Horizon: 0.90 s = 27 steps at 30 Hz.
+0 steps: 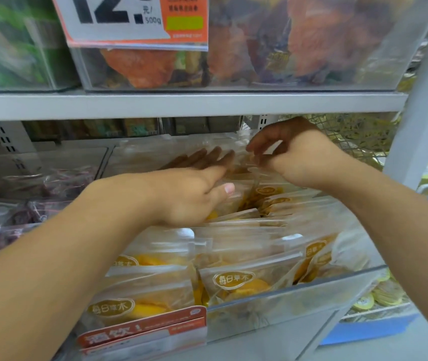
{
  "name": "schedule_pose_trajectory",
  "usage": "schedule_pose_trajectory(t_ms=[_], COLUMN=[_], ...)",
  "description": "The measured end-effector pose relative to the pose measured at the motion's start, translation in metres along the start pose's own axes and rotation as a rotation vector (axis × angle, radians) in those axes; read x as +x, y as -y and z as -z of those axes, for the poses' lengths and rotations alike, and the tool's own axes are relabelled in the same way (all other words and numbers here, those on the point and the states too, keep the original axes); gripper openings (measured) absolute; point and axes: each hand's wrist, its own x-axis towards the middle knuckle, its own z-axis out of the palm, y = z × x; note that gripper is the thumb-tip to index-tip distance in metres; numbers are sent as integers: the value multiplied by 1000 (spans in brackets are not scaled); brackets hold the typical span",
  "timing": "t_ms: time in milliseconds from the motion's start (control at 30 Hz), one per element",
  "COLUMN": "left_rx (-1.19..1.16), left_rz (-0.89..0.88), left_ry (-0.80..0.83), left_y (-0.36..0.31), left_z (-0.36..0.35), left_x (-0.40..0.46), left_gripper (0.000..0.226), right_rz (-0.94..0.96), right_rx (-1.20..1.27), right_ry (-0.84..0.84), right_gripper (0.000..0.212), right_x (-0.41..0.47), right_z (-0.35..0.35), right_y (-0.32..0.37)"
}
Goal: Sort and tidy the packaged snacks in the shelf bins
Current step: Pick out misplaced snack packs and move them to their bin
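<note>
Head view: mid-tidy at back of clear bin (312, 285) on lower shelf, left hand (194, 196) flat with fingers straight, pressing back the row of mango snack packets (233, 280); right hand (293, 155) curled, pinching top edge of rear packet (257, 162) just beside left fingertips. Next, probably: seat that packet upright in line, needing a gap held in the tight row. Around: shelf edge (181, 104) close above hands limiting lift, price card (134, 20) on upper bin, dark-red packets (38, 194) in left bin, mesh basket (351, 136) at right.

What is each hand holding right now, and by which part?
The right hand pinches a clear snack packet by its top edge. The left hand lies flat on the packets, holding nothing.
</note>
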Motion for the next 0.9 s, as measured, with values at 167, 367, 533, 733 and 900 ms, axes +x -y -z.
schedule_pose_trajectory(t_ms=[167,367,533,733,900], left_rx=[141,131,136,119,35], left_rz=[215,241,213,195,228], left_ry=[-58,-52,-49,-53,-66], left_y=[8,7,8,11,9], left_z=[4,6,5,5,5], left_x=[0,-5,-6,-5,-6], left_gripper=[73,80,79,79,83], right_rz=[70,229,203,260,213], right_rx=[-473,-567,-506,-299,-128], right_ry=[192,165,307,274,323], right_gripper=[46,12,23,21,25], right_x=[28,49,62,63,62], right_z=[-24,-19,-33,-37,-35], right_y=[-4,9,9,6,8])
